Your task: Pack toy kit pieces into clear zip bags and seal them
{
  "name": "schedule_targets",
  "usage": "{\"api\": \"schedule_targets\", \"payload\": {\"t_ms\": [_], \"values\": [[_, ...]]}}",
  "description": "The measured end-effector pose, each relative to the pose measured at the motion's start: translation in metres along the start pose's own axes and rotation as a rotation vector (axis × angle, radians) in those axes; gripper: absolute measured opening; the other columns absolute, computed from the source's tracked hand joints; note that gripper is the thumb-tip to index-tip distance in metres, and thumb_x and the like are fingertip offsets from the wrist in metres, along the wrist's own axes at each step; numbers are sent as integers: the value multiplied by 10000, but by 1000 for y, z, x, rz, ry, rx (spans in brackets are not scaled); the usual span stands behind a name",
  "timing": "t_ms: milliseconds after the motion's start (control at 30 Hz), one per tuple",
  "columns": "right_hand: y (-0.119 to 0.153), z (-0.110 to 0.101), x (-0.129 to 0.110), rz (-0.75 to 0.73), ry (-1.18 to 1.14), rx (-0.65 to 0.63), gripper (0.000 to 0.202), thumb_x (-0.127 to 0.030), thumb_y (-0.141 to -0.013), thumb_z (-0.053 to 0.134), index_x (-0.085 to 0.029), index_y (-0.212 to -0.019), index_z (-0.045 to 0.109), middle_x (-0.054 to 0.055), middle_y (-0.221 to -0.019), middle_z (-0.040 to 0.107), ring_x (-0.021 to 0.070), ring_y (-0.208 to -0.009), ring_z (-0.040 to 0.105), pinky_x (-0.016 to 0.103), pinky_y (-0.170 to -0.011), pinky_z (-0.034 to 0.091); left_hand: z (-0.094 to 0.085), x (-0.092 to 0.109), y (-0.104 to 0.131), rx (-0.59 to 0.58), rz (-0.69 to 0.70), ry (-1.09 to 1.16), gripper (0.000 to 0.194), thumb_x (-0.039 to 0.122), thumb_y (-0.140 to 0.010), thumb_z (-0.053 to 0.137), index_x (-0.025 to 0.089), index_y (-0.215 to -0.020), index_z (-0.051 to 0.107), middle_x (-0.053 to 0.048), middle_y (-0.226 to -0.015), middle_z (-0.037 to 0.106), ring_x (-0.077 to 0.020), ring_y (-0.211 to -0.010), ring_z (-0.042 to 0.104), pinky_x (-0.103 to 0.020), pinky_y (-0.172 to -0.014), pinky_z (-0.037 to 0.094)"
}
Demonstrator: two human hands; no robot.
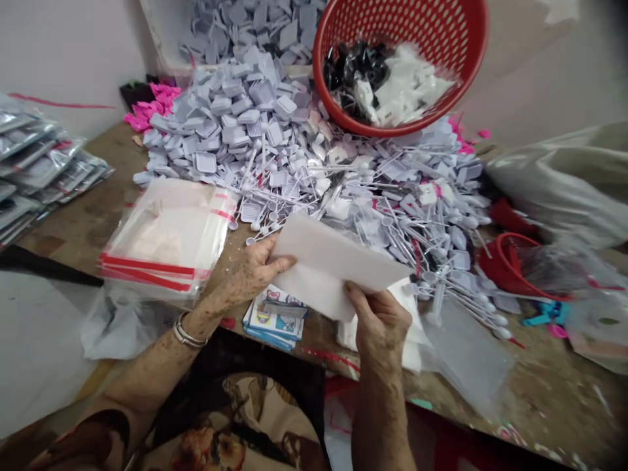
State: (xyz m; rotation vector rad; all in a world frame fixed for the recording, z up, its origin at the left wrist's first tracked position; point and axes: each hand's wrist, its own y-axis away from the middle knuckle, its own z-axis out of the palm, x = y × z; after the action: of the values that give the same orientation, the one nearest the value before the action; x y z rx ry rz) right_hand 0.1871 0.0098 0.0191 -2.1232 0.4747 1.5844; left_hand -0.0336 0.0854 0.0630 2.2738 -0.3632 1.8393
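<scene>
A plain white folded sheet (328, 261) is held up between both my hands, tilted above the table edge. My left hand (255, 265) pinches its left end, thumb on top. At the lower right edge, my right hand (380, 314) grips it between thumb and fingers. Below the sheet lies a small stack of printed cartoon cards (275, 320) with blue edges. Partly hidden under my right hand are more white sheets (412, 327). Left of my left hand sits a stack of clear zip bags (161, 229) with red strips.
Heaped behind are small pale plastic trays (230, 111) and many long-handled spoons (392, 222). A red basket (402, 124) of small packets leans over the heap. A small red basket (515, 261) stands right; filled packs (44, 163) are stacked left. Clear plastic sleeves (466, 353) lie front right.
</scene>
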Motion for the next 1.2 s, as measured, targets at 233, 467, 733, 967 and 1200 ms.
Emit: {"api": "schedule_targets", "payload": {"t_ms": [233, 467, 733, 967, 1200], "values": [[7, 21, 11, 0, 183, -58, 339, -458, -799, 644, -163, -921, 757, 28, -749, 734, 183, -681, 608, 301, -675, 487, 13, -49, 61, 506, 650, -591, 187, 158, -864, 668, 203, -1032, 601, -28, -863, 676, -167, -835, 618, -341, -842, 487], [16, 29, 9, 2, 281, -354, 293, -424, -828, 580, -168, -741, 693, 13, -650, 672, 152, -589, 537, 270, -596, 441, 43, -82, 87, 219, 746, -785, 266, 155, -934, 542, 180, -1182, 636, -104, -1039, 716, -214, -979, 633, -379, -883, 501], [17, 31, 10, -58, 333, -287, 270, -403, -849, 554, -174, -794, 687, 39, -703, 706, 172, -618, 592, 280, -638, 472, 45, -79, 74, 56, 519, -896, 375, 231, -946, 541, 148, -1310, 582, -151, -1204, 654, -281, -1145, 567, -470, -1001, 470], [19, 26, 13, 24, 191, -165, 257, -426, -812, 632, -184, -828, 716, 14, -712, 724, 169, -640, 598, 277, -644, 493, 40, -84, 82, 183, 726, -831, 395, 131, -933, 510, 181, -1320, 568, -139, -1150, 689, -249, -1097, 605, -425, -945, 484], [23, 29, 24, -82, 232, -171, 257, -395, -847, 584, -186, -893, 727, 44, -804, 755, 192, -696, 657, 298, -691, 525, 42, -87, 83, 176, 805, -833, 383, 103, -932, 491, 169, -1299, 578, -132, -1131, 711, -237, -1099, 608, -400, -947, 455]]}}
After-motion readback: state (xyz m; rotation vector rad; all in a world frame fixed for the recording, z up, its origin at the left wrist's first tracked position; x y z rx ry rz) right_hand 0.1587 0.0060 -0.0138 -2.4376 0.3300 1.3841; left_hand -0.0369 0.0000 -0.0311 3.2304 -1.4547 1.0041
